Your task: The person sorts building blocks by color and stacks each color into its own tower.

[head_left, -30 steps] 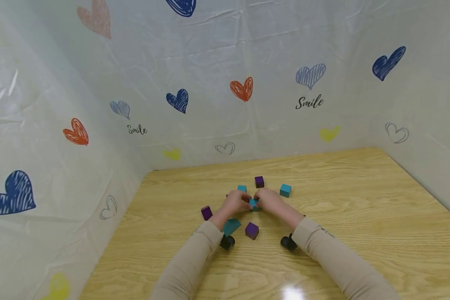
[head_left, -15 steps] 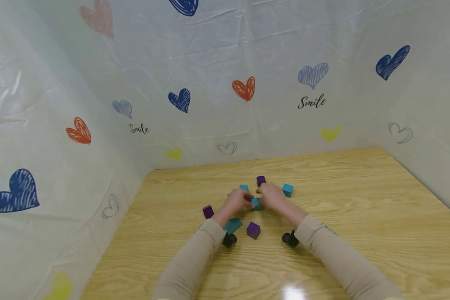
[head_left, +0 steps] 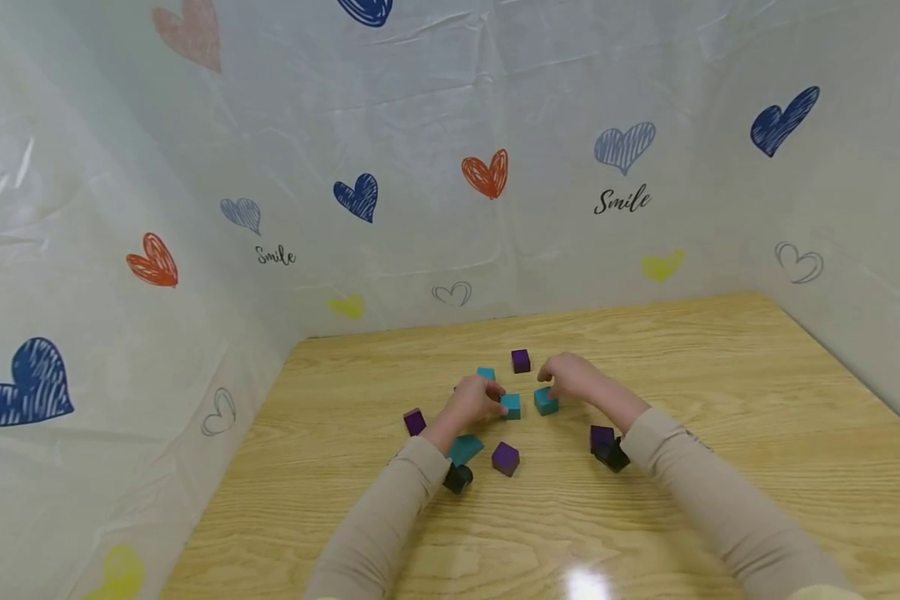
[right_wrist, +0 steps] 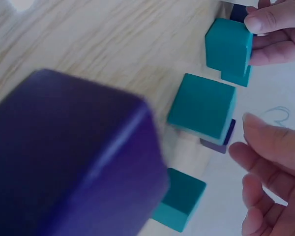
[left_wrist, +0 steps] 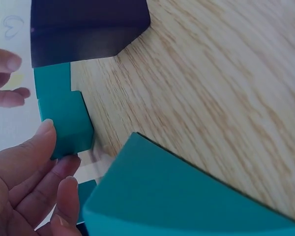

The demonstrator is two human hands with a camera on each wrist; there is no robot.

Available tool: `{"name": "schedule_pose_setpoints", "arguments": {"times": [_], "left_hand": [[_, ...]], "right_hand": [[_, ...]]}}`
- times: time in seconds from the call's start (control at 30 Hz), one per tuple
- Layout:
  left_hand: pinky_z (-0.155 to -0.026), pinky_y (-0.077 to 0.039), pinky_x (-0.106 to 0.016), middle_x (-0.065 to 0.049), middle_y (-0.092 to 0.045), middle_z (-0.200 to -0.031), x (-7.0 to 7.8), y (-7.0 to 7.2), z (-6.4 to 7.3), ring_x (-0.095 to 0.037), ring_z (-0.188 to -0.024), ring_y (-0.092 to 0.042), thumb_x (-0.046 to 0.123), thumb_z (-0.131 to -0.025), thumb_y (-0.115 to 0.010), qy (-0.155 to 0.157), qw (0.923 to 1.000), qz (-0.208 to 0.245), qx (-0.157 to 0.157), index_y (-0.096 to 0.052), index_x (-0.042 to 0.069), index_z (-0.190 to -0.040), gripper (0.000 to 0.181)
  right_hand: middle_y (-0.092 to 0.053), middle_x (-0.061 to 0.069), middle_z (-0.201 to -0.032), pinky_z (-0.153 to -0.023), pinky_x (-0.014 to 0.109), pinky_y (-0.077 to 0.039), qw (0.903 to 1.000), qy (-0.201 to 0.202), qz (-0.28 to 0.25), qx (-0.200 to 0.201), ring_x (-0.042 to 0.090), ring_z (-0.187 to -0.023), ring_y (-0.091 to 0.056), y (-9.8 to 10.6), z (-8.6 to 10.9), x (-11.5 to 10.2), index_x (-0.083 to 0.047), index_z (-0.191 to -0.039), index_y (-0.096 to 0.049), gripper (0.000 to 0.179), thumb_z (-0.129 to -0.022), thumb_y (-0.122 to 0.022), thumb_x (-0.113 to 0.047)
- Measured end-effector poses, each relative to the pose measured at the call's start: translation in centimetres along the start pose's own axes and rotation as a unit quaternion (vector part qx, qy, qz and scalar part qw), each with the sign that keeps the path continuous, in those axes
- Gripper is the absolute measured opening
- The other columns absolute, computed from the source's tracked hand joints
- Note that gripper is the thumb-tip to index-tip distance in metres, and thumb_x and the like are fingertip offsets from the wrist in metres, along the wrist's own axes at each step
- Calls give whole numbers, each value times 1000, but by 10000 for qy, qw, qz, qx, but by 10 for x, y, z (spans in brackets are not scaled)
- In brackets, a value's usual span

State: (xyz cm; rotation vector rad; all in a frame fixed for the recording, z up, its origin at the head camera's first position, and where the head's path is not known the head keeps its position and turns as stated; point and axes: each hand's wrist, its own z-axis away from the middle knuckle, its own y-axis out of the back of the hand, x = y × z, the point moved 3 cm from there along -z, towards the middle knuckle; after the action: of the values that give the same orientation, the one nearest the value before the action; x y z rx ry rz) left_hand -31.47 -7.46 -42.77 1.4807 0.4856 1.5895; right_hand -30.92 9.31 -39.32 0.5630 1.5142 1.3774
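Note:
My left hand (head_left: 474, 402) pinches a teal block (head_left: 511, 407) between thumb and fingers, low over the wooden table. In the left wrist view its thumb lies on the near side of that block (left_wrist: 66, 123). My right hand (head_left: 576, 379) is just beyond a second teal block (head_left: 545, 402), a short way right of the first. A gap shows in the right wrist view between the loosely bent fingers (right_wrist: 253, 160) and this block (right_wrist: 202, 107). Another teal block (right_wrist: 179, 199) stands nearby; the right hand hides it in the head view.
Around the hands stand purple blocks (head_left: 506, 459), a teal wedge-like piece (head_left: 465, 450) under the left wrist and a teal block (head_left: 485, 373) behind the left hand. Another purple block (head_left: 602, 437) is near the right wrist. White heart-printed sheeting (head_left: 420, 125) borders the table (head_left: 705, 375).
My right hand has drawn away to the right from the left hand, and a teal block now shows apart beside it. The left hand stays at its block.

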Motion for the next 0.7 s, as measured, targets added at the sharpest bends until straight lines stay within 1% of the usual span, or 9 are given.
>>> {"name": "schedule_pose_setpoints", "arguments": {"times": [0.17, 0.43, 0.53, 0.7], "left_hand": [[-76, -48, -28, -4, -65, -96, -1, 0, 0, -17, -88, -59, 14, -79, -72, 31, 10000, 5, -4, -68, 8, -109, 31], [-76, -48, -28, -3, -65, -96, -1, 0, 2, -15, -87, -58, 16, -79, -72, 4, 9999, -81, 82, -68, 10, -109, 31], [-76, -47, -27, -1, -65, -96, -1, 0, 3, -14, -86, -58, 16, -79, -72, 31, 9999, -78, 94, -68, 11, -109, 31], [-71, -47, -26, -1, -65, -95, -2, 0, 3, -13, -82, -57, 17, -79, -73, 38, 9999, -10, 117, -68, 12, -109, 31]], "right_hand": [[-63, 17, -110, -84, 40, -48, 9996, 50, -206, -173, 33, -103, -57, -7, -3, 6, 4, -110, -64, 31, -80, -67, 0], [-64, 17, -105, -81, 39, -49, 9995, 220, -191, -86, 33, -100, -58, -12, -3, 9, 4, -104, -67, 26, -78, -68, 1], [-65, 17, -105, -81, 38, -49, 9995, 223, -227, -68, 32, -99, -59, -12, -3, 8, 3, -102, -68, 25, -78, -69, 1], [-66, 16, -103, -80, 37, -49, 9996, 187, -210, -14, 31, -97, -60, -13, -4, 7, 4, -101, -68, 24, -78, -69, 0]]}}
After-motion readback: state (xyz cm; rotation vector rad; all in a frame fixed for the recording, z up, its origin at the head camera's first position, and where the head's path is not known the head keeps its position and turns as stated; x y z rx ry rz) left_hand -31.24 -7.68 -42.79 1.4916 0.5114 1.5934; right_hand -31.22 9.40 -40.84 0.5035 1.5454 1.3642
